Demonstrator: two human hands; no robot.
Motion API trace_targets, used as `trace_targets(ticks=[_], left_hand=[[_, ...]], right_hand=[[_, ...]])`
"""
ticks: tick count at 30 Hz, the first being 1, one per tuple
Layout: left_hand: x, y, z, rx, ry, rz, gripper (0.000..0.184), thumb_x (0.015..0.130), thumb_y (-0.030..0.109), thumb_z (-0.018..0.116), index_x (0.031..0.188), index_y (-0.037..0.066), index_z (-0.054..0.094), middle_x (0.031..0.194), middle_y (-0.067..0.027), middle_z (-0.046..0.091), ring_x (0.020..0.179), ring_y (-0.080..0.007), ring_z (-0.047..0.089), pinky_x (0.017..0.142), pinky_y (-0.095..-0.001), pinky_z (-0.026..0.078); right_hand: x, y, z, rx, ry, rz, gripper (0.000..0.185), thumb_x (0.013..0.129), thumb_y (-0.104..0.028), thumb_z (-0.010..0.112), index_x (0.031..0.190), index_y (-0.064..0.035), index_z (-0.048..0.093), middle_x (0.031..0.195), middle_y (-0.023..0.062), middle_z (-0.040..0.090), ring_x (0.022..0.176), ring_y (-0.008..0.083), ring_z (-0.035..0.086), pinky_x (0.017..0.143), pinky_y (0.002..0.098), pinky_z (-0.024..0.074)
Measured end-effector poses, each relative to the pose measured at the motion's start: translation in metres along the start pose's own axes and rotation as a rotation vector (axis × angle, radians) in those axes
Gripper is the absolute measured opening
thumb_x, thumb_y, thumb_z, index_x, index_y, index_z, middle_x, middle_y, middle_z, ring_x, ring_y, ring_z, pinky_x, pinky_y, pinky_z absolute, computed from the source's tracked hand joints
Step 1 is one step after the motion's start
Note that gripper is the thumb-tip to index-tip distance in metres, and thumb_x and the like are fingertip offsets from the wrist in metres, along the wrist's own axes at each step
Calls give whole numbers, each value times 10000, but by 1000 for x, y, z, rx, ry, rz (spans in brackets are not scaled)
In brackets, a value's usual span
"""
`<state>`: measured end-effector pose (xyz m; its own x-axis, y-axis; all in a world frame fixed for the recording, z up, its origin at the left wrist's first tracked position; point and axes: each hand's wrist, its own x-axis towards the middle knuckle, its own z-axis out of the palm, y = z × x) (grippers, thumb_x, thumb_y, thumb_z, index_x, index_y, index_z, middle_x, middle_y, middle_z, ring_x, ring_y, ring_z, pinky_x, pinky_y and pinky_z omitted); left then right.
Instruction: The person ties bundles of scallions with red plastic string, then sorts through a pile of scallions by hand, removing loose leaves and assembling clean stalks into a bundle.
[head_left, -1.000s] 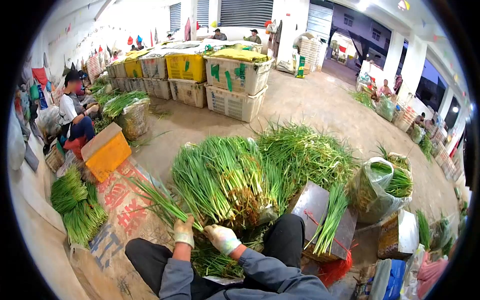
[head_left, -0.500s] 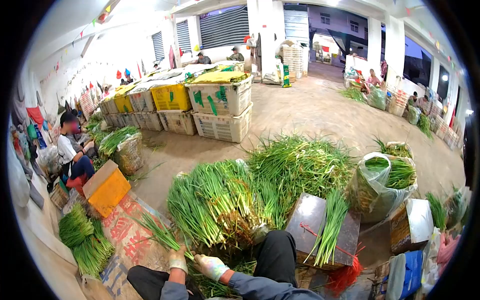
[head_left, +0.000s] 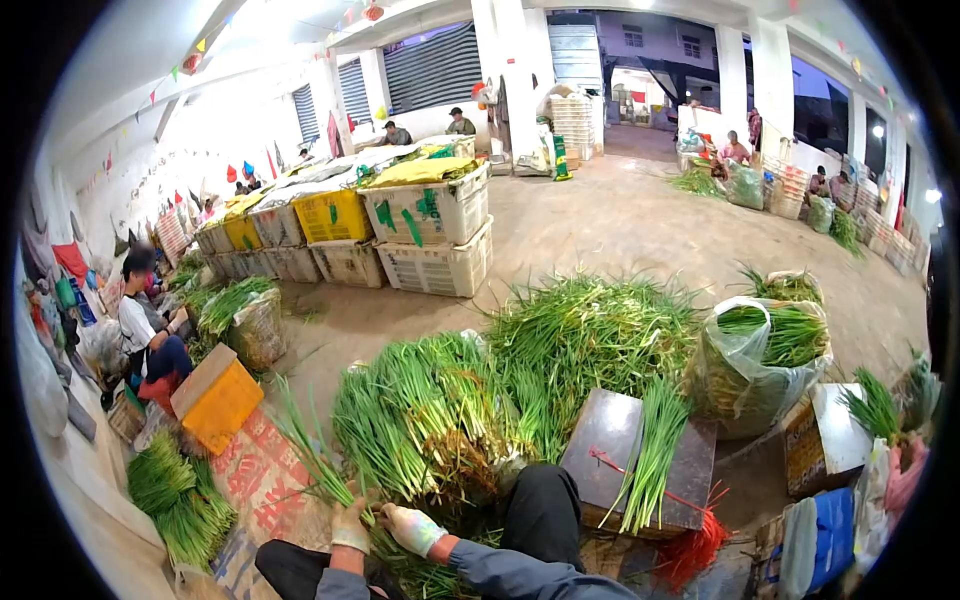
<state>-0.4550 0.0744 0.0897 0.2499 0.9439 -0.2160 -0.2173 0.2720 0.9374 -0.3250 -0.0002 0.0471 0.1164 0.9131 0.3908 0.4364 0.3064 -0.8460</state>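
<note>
A small bunch of green onions (head_left: 318, 462) is gripped in my gloved left hand (head_left: 350, 526), its leaves pointing up and left. My gloved right hand (head_left: 413, 530) is closed, its fingertips pinching at the stem ends beside the left hand. Just beyond both hands lies a large pile of green onions (head_left: 400, 410) with brown, ragged root ends toward me. Loose leaves (head_left: 430, 575) lie below, between my knees. To the right, a cleaned bunch (head_left: 657, 450) rests on a dark box (head_left: 603, 440) with red ties (head_left: 692, 550).
Another heap of green onions (head_left: 590, 330) lies behind the pile. A filled plastic bag (head_left: 735, 385) stands right. Left are a yellow-orange box (head_left: 217, 400), stacked bundles (head_left: 175, 490) and a seated person (head_left: 145, 320). Stacked crates (head_left: 430, 265) stand farther back.
The bunch in my left hand has tipped more upright. My hands have shifted slightly left, still close together. The view has tilted slightly.
</note>
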Motion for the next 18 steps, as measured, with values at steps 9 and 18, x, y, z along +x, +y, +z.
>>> trace_targets(ticks=[9, 18], left_hand=[[13, 18, 5, -195, 314, -150, 274, 981, 10, 478, 1242, 36, 558, 983, -149, 670, 733, -274, 614, 580, -381, 498], [27, -13, 34, -117, 541, -158, 147, 991, 12, 491, 1123, 22, 555, 869, -116, 642, 734, -251, 591, 617, -379, 507]], right_hand=[[-6, -12, 2, -226, -240, -21, 678, 916, -398, 648, 1438, -74, 361, 1116, 259, 621, 947, 435, 636, 740, 475, 535], [-32, -13, -51, -28, -265, -19, 246, 967, -179, 477, 1144, -13, 519, 940, 229, 656, 921, 424, 641, 724, 497, 502]])
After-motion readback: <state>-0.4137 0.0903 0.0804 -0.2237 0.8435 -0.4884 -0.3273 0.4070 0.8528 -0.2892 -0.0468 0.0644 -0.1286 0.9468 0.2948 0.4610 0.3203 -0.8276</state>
